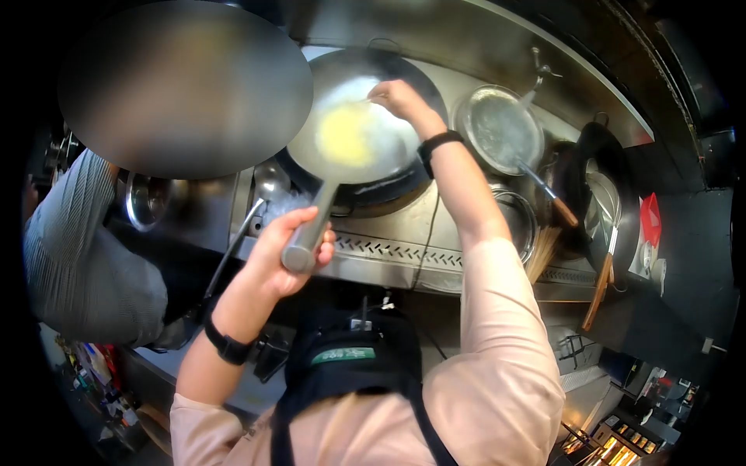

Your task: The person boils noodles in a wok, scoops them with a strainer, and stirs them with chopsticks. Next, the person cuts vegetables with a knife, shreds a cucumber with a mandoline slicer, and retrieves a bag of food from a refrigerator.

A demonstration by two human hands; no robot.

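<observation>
My left hand (289, 247) grips the metal handle of a wok (388, 147) that sits tilted over a burner ring. Inside the wok lies a pale yellow patch of egg (344, 133). My right hand (398, 98) reaches over the wok's far side with its fingers pinched together; what they hold is too small to tell. Both wrists wear black bands.
A strainer ladle (500, 128) with a wooden handle rests to the right, above a steel bowl (519, 221). Another dark wok (602, 194) hangs at the far right. A ladle (268, 182) lies left of the burner. A person in a striped sleeve (78, 248) stands at the left.
</observation>
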